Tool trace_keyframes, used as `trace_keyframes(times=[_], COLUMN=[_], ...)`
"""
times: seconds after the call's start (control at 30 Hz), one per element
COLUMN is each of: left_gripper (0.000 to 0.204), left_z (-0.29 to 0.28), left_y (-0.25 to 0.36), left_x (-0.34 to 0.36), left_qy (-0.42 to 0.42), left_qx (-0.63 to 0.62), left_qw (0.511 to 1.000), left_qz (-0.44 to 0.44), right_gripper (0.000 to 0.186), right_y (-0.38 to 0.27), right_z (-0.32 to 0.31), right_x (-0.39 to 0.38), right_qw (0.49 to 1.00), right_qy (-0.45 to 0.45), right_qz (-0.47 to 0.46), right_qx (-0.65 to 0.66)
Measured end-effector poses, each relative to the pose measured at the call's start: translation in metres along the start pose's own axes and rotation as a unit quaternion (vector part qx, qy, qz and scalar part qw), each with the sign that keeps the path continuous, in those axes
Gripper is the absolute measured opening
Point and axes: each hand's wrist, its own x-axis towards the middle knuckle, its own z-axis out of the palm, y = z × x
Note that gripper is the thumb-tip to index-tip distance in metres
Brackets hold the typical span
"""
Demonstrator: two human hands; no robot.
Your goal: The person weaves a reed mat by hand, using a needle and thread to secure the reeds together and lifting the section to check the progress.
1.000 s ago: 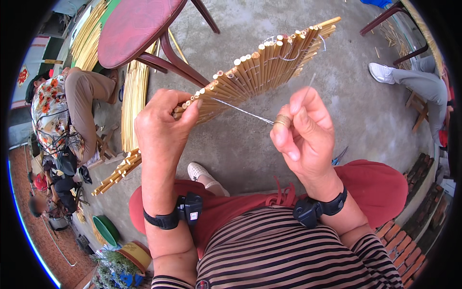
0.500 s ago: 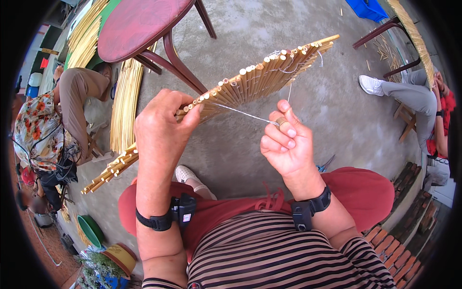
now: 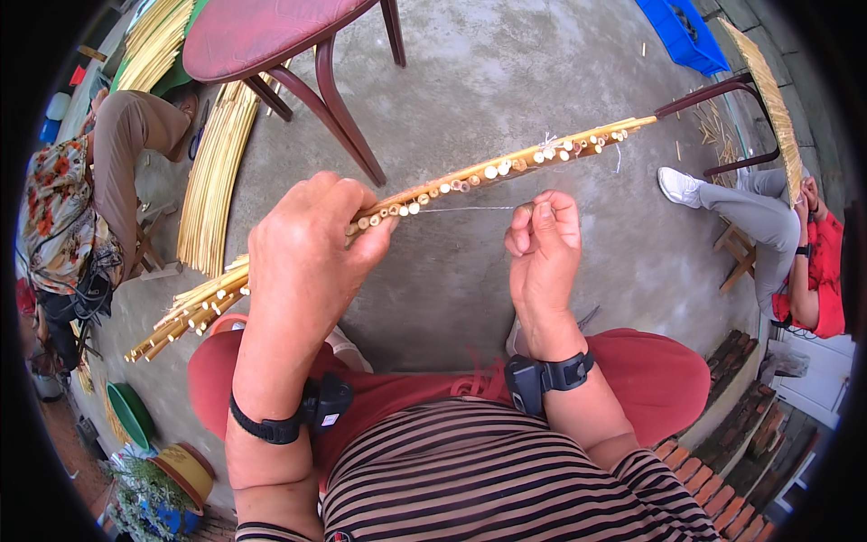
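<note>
The left hand point(image 3: 302, 262) wraps round a row of bamboo sticks point(image 3: 470, 176), and its fingers hide the stretch of the row beneath them — how the sticks are bound there cannot be made out. The right hand point(image 3: 542, 253) is curled shut, fingertips pressed together on a thin thread point(image 3: 461, 209); whatever it pinches at the thread's end is too small to tell. The thread runs taut from that hand to the row, meeting it just beside the left thumb.

Half a second earlier the row was seen more from its flat side, fanned like a mat; now it shows edge-on, cut ends facing the camera. The right hand has drawn lower and the thread lies nearly level.

The row is held in the air above the lap and the concrete floor point(image 3: 506, 72). Its long axis slants from lower left to upper right, the far end pointing toward a seated person in red point(image 3: 813, 271). A red-seated chair point(image 3: 271, 36) stands beyond, and loose bamboo bundles point(image 3: 212, 172) lie on the floor at left.
</note>
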Motion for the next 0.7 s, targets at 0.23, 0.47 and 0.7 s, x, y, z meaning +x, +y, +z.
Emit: trace_keyframes(times=[0.23, 0.47, 0.7], left_gripper=[0.029, 0.043, 0.023], left_z=[0.007, 0.04, 0.049], left_y=[0.011, 0.042, 0.037], left_x=[0.0, -0.016, -0.01], left_qy=[0.215, 0.019, -0.009], left_qx=[0.137, -0.134, -0.122], left_qw=[0.943, 0.967, 0.987], left_qz=[0.212, 0.218, 0.104], right_gripper=[0.008, 0.012, 0.015], right_y=[-0.013, -0.02, -0.018], right_z=[0.001, 0.012, 0.005], right_x=[0.003, -0.014, -0.016], right_qw=[0.874, 0.879, 0.885], right_qy=[-0.144, -0.187, -0.201], right_qz=[0.227, 0.239, 0.211], right_qx=[0.404, 0.369, 0.363])
